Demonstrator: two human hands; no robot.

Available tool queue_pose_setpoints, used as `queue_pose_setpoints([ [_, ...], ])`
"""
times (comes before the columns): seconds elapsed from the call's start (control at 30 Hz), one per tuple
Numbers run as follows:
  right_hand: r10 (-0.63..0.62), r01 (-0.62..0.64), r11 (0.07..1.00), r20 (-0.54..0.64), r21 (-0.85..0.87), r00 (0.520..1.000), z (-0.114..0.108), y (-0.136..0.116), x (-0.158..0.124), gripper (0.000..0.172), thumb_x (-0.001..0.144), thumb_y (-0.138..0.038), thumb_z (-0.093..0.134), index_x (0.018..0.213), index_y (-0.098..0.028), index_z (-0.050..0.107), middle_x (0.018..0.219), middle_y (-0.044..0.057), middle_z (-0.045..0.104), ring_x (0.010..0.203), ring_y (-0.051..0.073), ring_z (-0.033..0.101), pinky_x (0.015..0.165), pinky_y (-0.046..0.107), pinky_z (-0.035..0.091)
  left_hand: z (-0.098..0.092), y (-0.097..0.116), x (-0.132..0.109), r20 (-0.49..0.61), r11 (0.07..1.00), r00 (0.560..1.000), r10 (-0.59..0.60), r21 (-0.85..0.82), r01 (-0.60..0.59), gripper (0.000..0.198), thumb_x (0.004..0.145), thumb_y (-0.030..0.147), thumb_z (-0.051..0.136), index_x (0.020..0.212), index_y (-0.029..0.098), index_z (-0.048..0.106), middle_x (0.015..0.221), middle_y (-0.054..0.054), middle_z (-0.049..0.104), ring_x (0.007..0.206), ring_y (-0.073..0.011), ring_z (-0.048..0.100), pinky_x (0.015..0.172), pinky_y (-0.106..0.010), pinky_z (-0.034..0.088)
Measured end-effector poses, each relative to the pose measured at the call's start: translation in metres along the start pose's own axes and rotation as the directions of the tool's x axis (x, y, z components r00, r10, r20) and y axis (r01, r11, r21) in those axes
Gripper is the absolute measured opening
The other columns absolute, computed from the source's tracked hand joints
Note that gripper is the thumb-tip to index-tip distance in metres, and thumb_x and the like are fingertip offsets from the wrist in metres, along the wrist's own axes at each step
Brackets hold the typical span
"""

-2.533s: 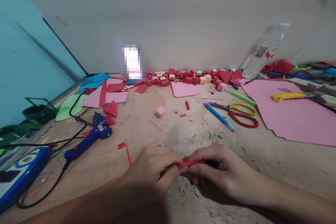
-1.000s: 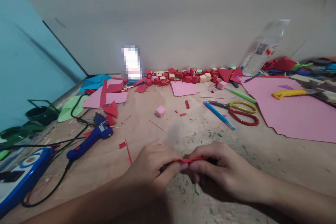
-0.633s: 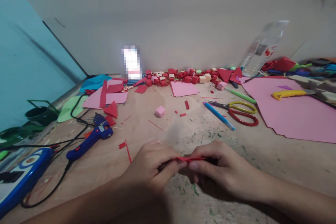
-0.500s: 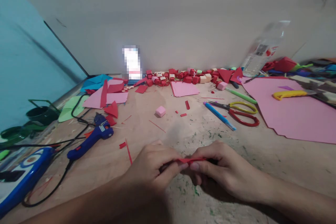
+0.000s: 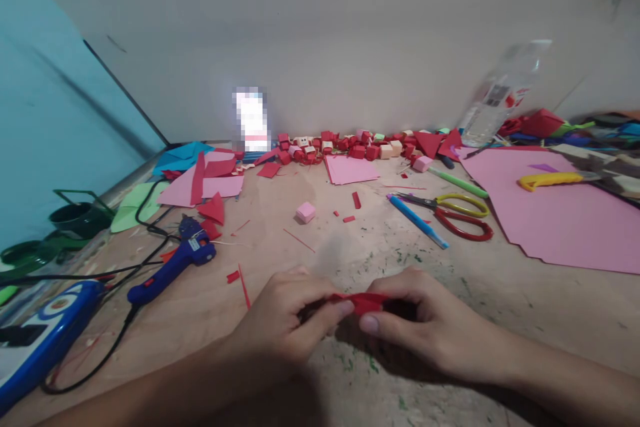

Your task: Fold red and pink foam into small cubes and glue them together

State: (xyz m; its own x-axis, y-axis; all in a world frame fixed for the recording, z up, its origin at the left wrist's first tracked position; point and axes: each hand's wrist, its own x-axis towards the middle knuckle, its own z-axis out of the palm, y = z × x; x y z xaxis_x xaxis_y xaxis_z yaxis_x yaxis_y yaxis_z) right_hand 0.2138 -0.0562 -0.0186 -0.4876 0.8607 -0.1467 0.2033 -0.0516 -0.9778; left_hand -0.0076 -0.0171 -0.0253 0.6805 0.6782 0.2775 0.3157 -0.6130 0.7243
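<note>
My left hand [image 5: 290,317] and my right hand [image 5: 425,327] meet low at the middle of the wooden table [image 5: 525,307]. Both pinch a small piece of red paper [image 5: 364,301] between thumbs and fingers. The paper shows a folded, slightly raised shape between the fingertips. Most of it is hidden by my fingers.
A blue glue gun [image 5: 173,263] with a black cord lies at left. Scissors [image 5: 455,213], a blue pen [image 5: 417,221] and a green pen [image 5: 457,182] lie right of centre. A large pink sheet [image 5: 560,220], a yellow cutter [image 5: 550,180], a plastic bottle [image 5: 500,97], a pink cube [image 5: 305,212] and several small red cubes [image 5: 350,143] lie beyond.
The red paper, held flat and thin between my fingertips before, now looks bunched and raised. My right thumb has slid under it. Both hands stay in the same place.
</note>
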Motion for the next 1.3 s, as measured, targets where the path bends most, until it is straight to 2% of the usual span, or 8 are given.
queue_pose_setpoints([
  [0.1,-0.008,0.007,0.999,0.015,0.032,1.000,-0.0004,0.0013,0.0003,0.039,0.096,-0.048,0.067,0.073,-0.016,0.064,0.058,-0.002,0.055,0.052,0.010,0.047,0.048,0.022,0.036,-0.0009,0.0000,0.0011,0.009,0.999,1.000,-0.011,-0.030,0.011,0.033,0.101,0.026,0.055,0.075,0.018,0.073,0.058,0.002,0.067,0.057,-0.0134,0.055,0.065,-0.027,0.040],
  [0.3,-0.029,0.029,0.999,0.010,0.037,1.000,-0.0008,0.0029,0.0009,0.052,0.101,-0.056,0.056,0.068,-0.016,0.061,0.060,0.001,0.056,0.056,0.012,0.050,0.053,0.024,0.039,0.0004,-0.0006,0.0006,0.028,0.998,0.999,-0.016,-0.058,0.018,0.024,0.099,0.026,0.059,0.085,0.019,0.078,0.063,0.002,0.070,0.059,-0.0132,0.054,0.065,-0.027,0.039],
  [0.4,-0.010,0.010,1.000,0.002,0.008,1.000,-0.0006,0.0024,0.0005,0.049,0.100,-0.053,0.057,0.067,-0.016,0.060,0.059,0.001,0.056,0.056,0.012,0.050,0.053,0.024,0.040,-0.0005,0.0007,0.0004,0.018,0.997,1.000,-0.026,-0.070,0.027,0.021,0.098,0.025,0.061,0.089,0.020,0.079,0.067,0.002,0.073,0.059,-0.0130,0.056,0.065,-0.027,0.039],
  [0.6,0.022,-0.022,1.000,0.013,-0.009,1.000,0.0000,0.0023,0.0011,0.039,0.097,-0.045,0.061,0.072,-0.016,0.062,0.058,0.000,0.056,0.051,0.011,0.048,0.049,0.023,0.035,-0.0011,0.0008,0.0012,-0.002,0.997,1.000,0.005,-0.073,-0.005,0.023,0.098,0.021,0.058,0.087,0.019,0.078,0.056,0.005,0.067,0.052,-0.0112,0.053,0.067,-0.027,0.038],
  [0.73,-0.035,0.035,0.999,0.017,0.019,0.999,0.0000,0.0029,0.0013,0.045,0.099,-0.048,0.057,0.068,-0.016,0.060,0.057,0.000,0.054,0.053,0.011,0.048,0.051,0.023,0.037,-0.0005,0.0013,0.0006,0.010,0.997,1.000,-0.005,-0.078,0.006,0.020,0.097,0.023,0.061,0.088,0.020,0.079,0.060,0.004,0.070,0.054,-0.0116,0.053,0.068,-0.027,0.039],
  [0.83,-0.024,0.024,1.000,0.012,0.002,1.000,-0.0006,0.0030,0.0010,0.046,0.099,-0.048,0.057,0.066,-0.017,0.059,0.058,0.001,0.055,0.054,0.012,0.049,0.051,0.024,0.038,-0.0011,0.0023,0.0000,0.017,0.995,0.999,-0.044,-0.088,0.045,0.018,0.096,0.025,0.063,0.090,0.020,0.080,0.069,0.002,0.074,0.061,-0.0130,0.056,0.067,-0.027,0.040],
  [1.03,0.017,-0.017,1.000,0.003,-0.015,1.000,-0.0011,0.0016,0.0009,0.037,0.095,-0.044,0.064,0.072,-0.016,0.064,0.058,0.001,0.058,0.052,0.012,0.050,0.049,0.023,0.036,-0.0012,0.0007,0.0002,-0.002,0.992,1.000,-0.019,-0.121,0.018,0.020,0.097,0.018,0.060,0.090,0.020,0.079,0.057,0.005,0.068,0.058,-0.0121,0.058,0.068,-0.026,0.041],
  [1.3,-0.008,0.006,0.998,0.020,0.066,1.000,-0.0011,0.0019,0.0019,0.045,0.096,-0.046,0.064,0.062,-0.015,0.061,0.055,0.001,0.055,0.051,0.011,0.046,0.050,0.023,0.035,0.0018,-0.0011,-0.0001,0.022,0.994,0.999,-0.036,-0.098,0.038,0.018,0.095,0.024,0.063,0.091,0.021,0.080,0.057,0.004,0.068,0.057,-0.0129,0.055,0.067,-0.027,0.041],
])
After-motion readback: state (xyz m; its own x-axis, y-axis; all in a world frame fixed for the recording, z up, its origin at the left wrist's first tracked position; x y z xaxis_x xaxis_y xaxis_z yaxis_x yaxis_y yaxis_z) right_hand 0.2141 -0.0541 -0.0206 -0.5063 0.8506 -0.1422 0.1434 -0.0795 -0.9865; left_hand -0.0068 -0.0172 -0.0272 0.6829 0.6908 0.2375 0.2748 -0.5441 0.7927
